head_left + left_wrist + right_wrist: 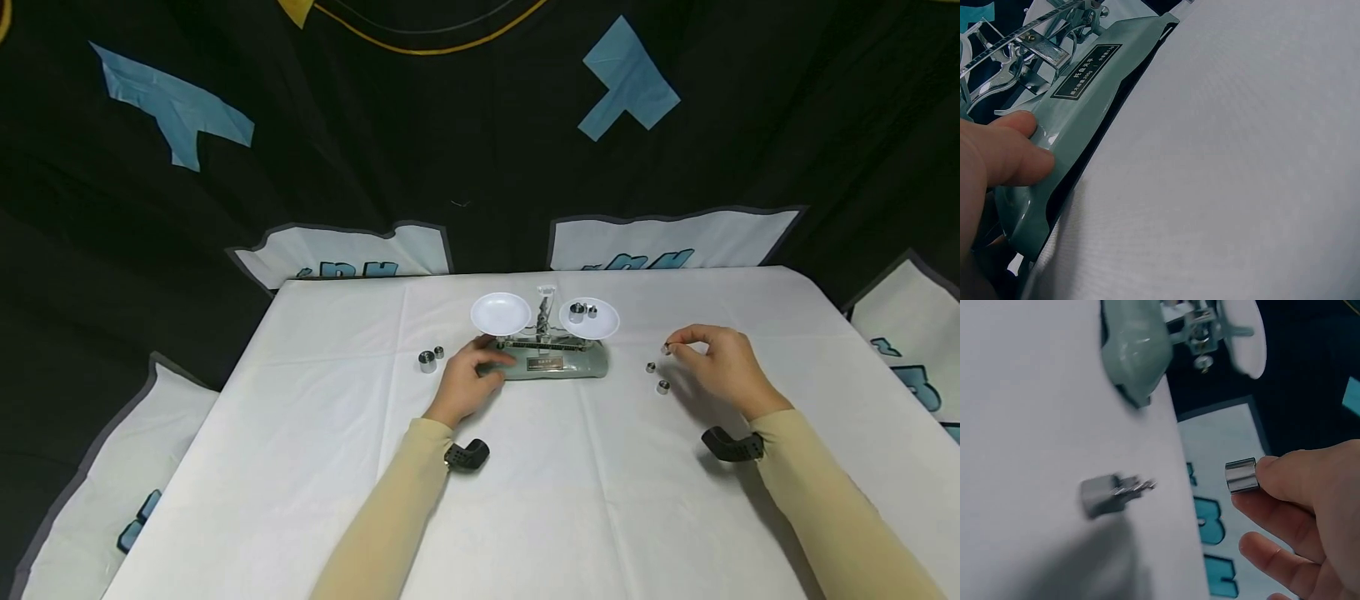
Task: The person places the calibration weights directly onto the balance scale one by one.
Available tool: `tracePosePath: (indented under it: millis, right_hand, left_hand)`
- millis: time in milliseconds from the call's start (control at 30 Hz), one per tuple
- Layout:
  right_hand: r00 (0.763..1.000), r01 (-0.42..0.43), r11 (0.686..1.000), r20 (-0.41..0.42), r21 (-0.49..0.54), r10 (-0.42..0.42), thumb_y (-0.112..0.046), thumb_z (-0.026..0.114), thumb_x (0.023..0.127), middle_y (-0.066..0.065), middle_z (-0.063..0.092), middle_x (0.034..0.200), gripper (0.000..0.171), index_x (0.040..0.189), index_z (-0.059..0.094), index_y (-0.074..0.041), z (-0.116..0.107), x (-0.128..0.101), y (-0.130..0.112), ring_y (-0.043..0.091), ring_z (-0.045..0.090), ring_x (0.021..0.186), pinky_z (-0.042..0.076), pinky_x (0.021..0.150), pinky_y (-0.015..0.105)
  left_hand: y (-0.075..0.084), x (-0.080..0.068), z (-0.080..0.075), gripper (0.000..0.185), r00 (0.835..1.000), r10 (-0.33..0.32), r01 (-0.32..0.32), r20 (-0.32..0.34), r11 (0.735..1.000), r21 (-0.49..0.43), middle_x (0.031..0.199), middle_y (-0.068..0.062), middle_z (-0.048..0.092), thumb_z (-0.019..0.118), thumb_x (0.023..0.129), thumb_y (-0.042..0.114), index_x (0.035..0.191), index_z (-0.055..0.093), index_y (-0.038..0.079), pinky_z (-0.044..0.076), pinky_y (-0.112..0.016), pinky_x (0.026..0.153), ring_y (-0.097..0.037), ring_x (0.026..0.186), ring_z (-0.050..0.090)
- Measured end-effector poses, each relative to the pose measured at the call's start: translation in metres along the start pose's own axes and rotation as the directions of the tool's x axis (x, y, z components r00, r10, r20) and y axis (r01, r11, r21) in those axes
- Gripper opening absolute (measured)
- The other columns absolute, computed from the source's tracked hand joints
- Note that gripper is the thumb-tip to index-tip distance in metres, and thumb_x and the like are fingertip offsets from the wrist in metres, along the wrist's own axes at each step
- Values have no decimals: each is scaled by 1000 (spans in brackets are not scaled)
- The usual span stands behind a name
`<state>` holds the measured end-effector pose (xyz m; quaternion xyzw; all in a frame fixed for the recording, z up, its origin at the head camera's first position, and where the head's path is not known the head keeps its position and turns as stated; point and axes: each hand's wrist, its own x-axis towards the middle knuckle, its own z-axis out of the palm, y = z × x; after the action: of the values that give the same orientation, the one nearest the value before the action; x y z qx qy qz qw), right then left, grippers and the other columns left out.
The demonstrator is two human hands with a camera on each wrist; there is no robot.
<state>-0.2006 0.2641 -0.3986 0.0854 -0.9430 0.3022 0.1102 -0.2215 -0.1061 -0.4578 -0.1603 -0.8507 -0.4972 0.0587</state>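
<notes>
A pan balance (570,363) with a grey-green base and two white pans stands near the far side of the table. My left hand (471,379) rests on the left end of its base, thumb and fingertips lying on the painted metal. Some of its fingers are hidden. Out to the right, my right hand (716,362) pinches a small shiny metal weight (1241,475) between thumb and forefinger, raised over the cloth. Below that hand stand two more metal weights (663,387). On the right pan (609,322) sit several weights (577,312); the left pan (500,314) shows only its white surface.
To the left of the balance stand a larger metal weight (427,361) and a smaller one (438,352). A creased white cloth (525,517) covers the table. Behind it hangs a black curtain (420,142) with blue patches.
</notes>
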Motion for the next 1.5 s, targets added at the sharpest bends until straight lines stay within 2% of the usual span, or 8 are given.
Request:
tracePosePath:
  millis: [100, 200, 533, 867, 1067, 1300, 1500]
  right_hand:
    - [999, 32, 999, -8, -13, -32, -11, 63, 98, 22, 75, 108, 16, 101, 76, -3, -4, 8, -9, 28, 58, 87, 41, 71, 32]
    - [998, 58, 998, -11, -13, -58, -11, 65, 97, 21, 76, 107, 15, 101, 77, -3, -8, 15, -18, 26, 56, 85, 40, 67, 30]
    - [998, 65, 998, 21, 9, -66, -12, 64, 98, 20, 75, 110, 17, 104, 75, -1, -16, 37, -50, 33, 60, 108, 48, 84, 45]
    - [996, 58, 998, 73, 22, -59, -15, 63, 98, 20, 73, 118, 20, 108, 75, -1, -14, 51, -73, 33, 57, 111, 47, 85, 44]
    - [994, 63, 998, 84, 24, -65, -14, 63, 98, 20, 73, 117, 21, 107, 75, -1, -8, 56, -77, 34, 56, 112, 48, 84, 44]
    - [992, 73, 997, 104, 15, -75, -11, 63, 96, 21, 72, 118, 19, 106, 76, 1, -1, 59, -82, 36, 56, 116, 50, 89, 51]
    - [990, 80, 997, 117, 2, -80, -11, 64, 96, 21, 72, 118, 19, 105, 77, 0, 4, 59, -83, 36, 57, 116, 49, 88, 48]
  left_hand:
    - [0, 0, -1, 25, 1000, -2, 2, 0, 1000, 0, 150, -18, 56, 66, 79, 1, 100, 80, 5, 38, -49, 122, -35, 144, 48]
    - [-1, 0, -1, 25, 1000, -5, 5, -1, 1000, 2, 150, -18, 55, 66, 79, 1, 100, 80, 5, 37, -49, 122, -36, 145, 48]
    - [0, 1, -1, 25, 1000, -21, 21, 3, 1000, 8, 151, -17, 55, 67, 79, 0, 101, 79, 4, 36, -48, 123, -35, 146, 47]
    - [1, 1, -1, 25, 1000, -19, 19, 3, 1000, 9, 151, -18, 55, 67, 80, 1, 101, 79, 4, 36, -48, 123, -35, 146, 47]
    - [0, 2, 0, 25, 1000, -22, 22, 3, 1000, 1, 151, -17, 55, 67, 80, 1, 101, 80, 4, 37, -48, 123, -35, 146, 47]
    - [1, 1, 0, 24, 1000, -12, 12, -3, 1000, 3, 150, -17, 55, 66, 80, 1, 100, 80, 5, 38, -49, 122, -35, 145, 48]
    - [1, 0, 1, 24, 1000, -15, 15, 0, 1000, -3, 150, -18, 55, 66, 81, 1, 100, 80, 5, 39, -49, 121, -36, 145, 47]
